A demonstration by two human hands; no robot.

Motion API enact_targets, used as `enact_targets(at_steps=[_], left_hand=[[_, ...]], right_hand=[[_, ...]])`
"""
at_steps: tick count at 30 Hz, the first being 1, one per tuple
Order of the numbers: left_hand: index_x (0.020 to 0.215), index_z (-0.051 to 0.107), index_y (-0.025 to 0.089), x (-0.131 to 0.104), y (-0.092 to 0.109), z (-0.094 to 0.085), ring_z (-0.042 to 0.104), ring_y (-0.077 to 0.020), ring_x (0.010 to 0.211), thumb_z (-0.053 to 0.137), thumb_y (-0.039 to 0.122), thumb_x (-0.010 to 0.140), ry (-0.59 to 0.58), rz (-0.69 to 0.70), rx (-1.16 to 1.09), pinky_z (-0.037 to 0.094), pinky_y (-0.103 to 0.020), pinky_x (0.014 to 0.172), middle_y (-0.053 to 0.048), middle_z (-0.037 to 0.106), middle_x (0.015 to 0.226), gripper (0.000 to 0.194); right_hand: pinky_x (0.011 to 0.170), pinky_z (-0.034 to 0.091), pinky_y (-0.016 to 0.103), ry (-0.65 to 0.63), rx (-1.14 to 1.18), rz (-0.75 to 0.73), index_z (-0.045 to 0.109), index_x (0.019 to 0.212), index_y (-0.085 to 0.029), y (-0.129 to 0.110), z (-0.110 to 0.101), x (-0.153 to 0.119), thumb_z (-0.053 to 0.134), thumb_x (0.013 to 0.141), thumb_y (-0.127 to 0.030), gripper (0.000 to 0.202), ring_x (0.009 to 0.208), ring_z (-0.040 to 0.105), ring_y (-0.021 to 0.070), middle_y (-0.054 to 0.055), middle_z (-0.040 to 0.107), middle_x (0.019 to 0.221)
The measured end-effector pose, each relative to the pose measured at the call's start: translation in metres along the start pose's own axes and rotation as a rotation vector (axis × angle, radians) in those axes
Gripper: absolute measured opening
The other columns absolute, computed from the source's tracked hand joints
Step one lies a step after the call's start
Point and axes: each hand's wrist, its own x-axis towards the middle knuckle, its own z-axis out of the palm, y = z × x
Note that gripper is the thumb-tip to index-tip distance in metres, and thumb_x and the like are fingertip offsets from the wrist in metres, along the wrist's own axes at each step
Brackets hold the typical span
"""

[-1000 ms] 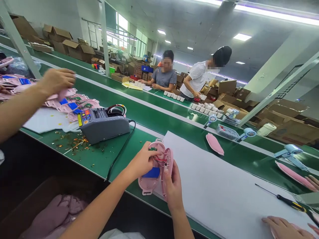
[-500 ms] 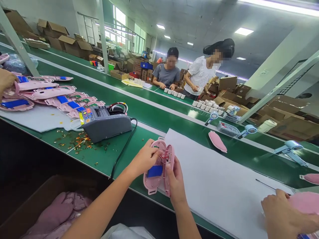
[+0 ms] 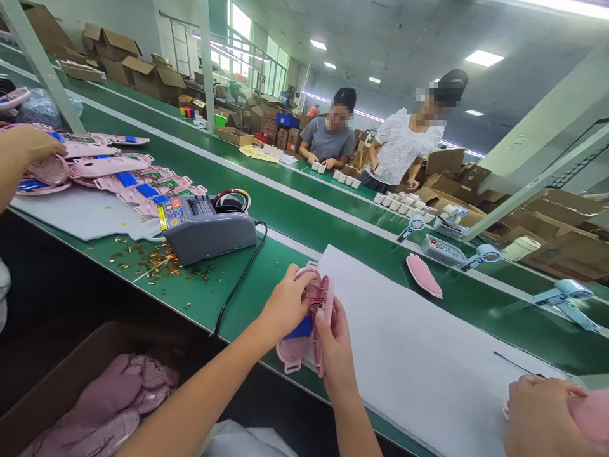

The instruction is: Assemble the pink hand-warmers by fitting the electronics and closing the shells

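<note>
A pink shell in two halves [image 3: 292, 351] is held open like a book at the bench edge, with a blue block and thin red wires inside. My left hand [image 3: 288, 303] reaches over the upper part of the wider half, fingers bent onto its inside near the wires. Around the narrower, upright half, my right hand [image 3: 335, 343] is closed, thumb on its inner side and fingers behind. What the left fingertips touch is partly hidden.
A grey tape machine [image 3: 209, 231] with a black cable stands left, beside gold scraps and a row of pink shells [image 3: 109, 166]. White sheet [image 3: 409, 343] lies right. Other people's hands work at both sides; two people stand across. A box of pink parts [image 3: 107, 400] is below.
My left hand has shifted deeper over the shell's upper part, covering more of it. The view has turned slightly left. At the far left, another person's hand has moved right with a pink part.
</note>
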Motion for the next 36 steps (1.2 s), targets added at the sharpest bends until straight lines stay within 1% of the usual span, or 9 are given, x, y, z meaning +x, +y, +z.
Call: enact_targets(at_steps=[5,8,12,16,19,23,29,33,36], left_hand=[[0.115,0.055,0.028,0.000,0.001,0.004,0.059,-0.0173,0.081,0.044,0.011,0.081,-0.009,-0.023,0.044,0.048,-0.030,0.072,-0.004,0.047,0.106,0.039],[0.120,0.052,0.028,-0.002,-0.002,-0.003,0.059,-0.0182,0.092,0.045,0.016,0.083,-0.041,0.017,-0.059,0.048,-0.031,0.082,-0.005,0.047,0.113,0.040],[0.122,0.053,0.025,-0.002,-0.007,-0.017,0.057,-0.0153,0.083,0.045,0.027,0.085,-0.116,-0.011,-0.220,0.050,-0.030,0.079,-0.005,0.051,0.110,0.037],[0.125,0.052,0.023,0.000,-0.012,-0.024,0.056,-0.0178,0.099,0.047,0.018,0.081,-0.153,-0.027,-0.280,0.047,-0.030,0.087,-0.006,0.052,0.114,0.044],[0.125,0.051,0.025,0.001,-0.011,-0.021,0.051,-0.0188,0.110,0.051,0.012,0.077,-0.105,0.000,-0.264,0.043,-0.031,0.096,-0.004,0.052,0.116,0.050],[0.126,0.050,0.028,0.000,-0.004,-0.011,0.058,-0.0180,0.092,0.053,0.011,0.077,-0.049,-0.070,-0.147,0.048,-0.032,0.085,-0.003,0.050,0.105,0.051],[0.125,0.051,0.031,-0.003,0.000,0.001,0.060,-0.0172,0.075,0.056,0.015,0.078,0.011,-0.158,0.038,0.050,-0.032,0.072,-0.003,0.048,0.105,0.050],[0.136,0.039,0.031,-0.004,-0.008,-0.005,0.060,-0.0243,0.103,0.057,0.027,0.080,-0.062,-0.106,-0.092,0.050,-0.035,0.085,-0.007,0.048,0.120,0.059],[0.145,0.024,0.024,-0.001,-0.015,-0.013,0.038,-0.0284,0.133,0.054,0.034,0.082,-0.096,-0.101,-0.193,0.038,-0.040,0.105,-0.012,0.037,0.143,0.070]], right_hand=[[0.103,0.040,0.040,0.055,0.037,0.006,0.049,0.131,-0.025,-0.001,0.005,0.001,0.064,0.079,-0.047,0.058,0.122,0.050,0.0251,0.006,0.055,0.133],[0.103,0.041,0.042,-0.008,0.157,-0.001,0.045,0.136,-0.024,-0.001,0.003,0.002,0.062,0.080,-0.045,0.062,0.123,0.049,0.0265,0.007,0.054,0.134],[0.104,0.040,0.046,-0.051,0.230,-0.012,0.043,0.138,-0.023,0.000,-0.003,0.001,0.061,0.082,-0.043,0.063,0.127,0.046,0.0290,0.008,0.053,0.135],[0.106,0.039,0.044,-0.052,0.221,0.007,0.045,0.136,-0.023,0.002,-0.006,0.000,0.063,0.081,-0.042,0.060,0.127,0.046,0.0274,0.007,0.052,0.137],[0.104,0.041,0.041,-0.051,0.191,0.015,0.048,0.133,-0.024,0.002,-0.006,0.000,0.064,0.080,-0.042,0.058,0.126,0.047,0.0264,0.006,0.051,0.138],[0.104,0.041,0.039,-0.060,0.156,0.016,0.048,0.133,-0.024,0.000,-0.005,-0.001,0.064,0.080,-0.041,0.058,0.126,0.047,0.0253,0.005,0.052,0.137],[0.105,0.041,0.038,-0.056,0.117,0.035,0.049,0.131,-0.024,-0.002,-0.005,-0.002,0.063,0.080,-0.040,0.055,0.126,0.047,0.0245,0.004,0.052,0.136],[0.106,0.040,0.041,-0.047,0.131,0.040,0.049,0.132,-0.024,-0.001,-0.006,-0.001,0.063,0.080,-0.040,0.056,0.127,0.046,0.0263,0.005,0.052,0.137],[0.104,0.042,0.040,-0.050,0.149,0.042,0.049,0.132,-0.024,-0.001,-0.006,0.000,0.064,0.080,-0.039,0.057,0.126,0.047,0.0260,0.005,0.052,0.137]])
